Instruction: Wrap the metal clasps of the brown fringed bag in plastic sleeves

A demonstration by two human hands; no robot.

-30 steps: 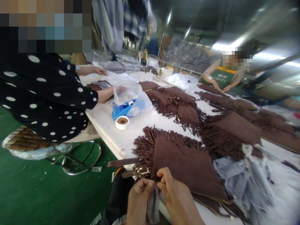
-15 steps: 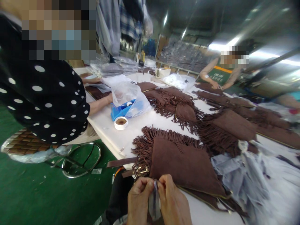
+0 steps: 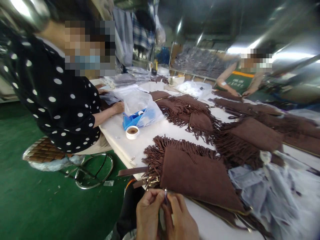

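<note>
A brown suede bag (image 3: 197, 176) with a fringed edge lies on the white table (image 3: 150, 133) just in front of me. My left hand (image 3: 147, 216) and my right hand (image 3: 181, 221) are close together at the bag's near corner, beside its gold metal hardware (image 3: 151, 181). The fingertips of both hands are pinched on a small pale strip (image 3: 165, 195) between them; I cannot make out what the strip is.
More brown fringed bags (image 3: 192, 113) cover the table farther back. Crumpled grey paper (image 3: 270, 193) lies at the right. A blue tape dispenser (image 3: 132, 118), a tape roll (image 3: 132, 132) and a plastic bag (image 3: 140, 100) sit near a seated person in a dotted top (image 3: 57, 96). Another person (image 3: 240, 80) works at the far end.
My view has swung left and slightly up, showing more of the seated person. My hands have dropped lower in the picture and stay pinched together at the bag's corner.
</note>
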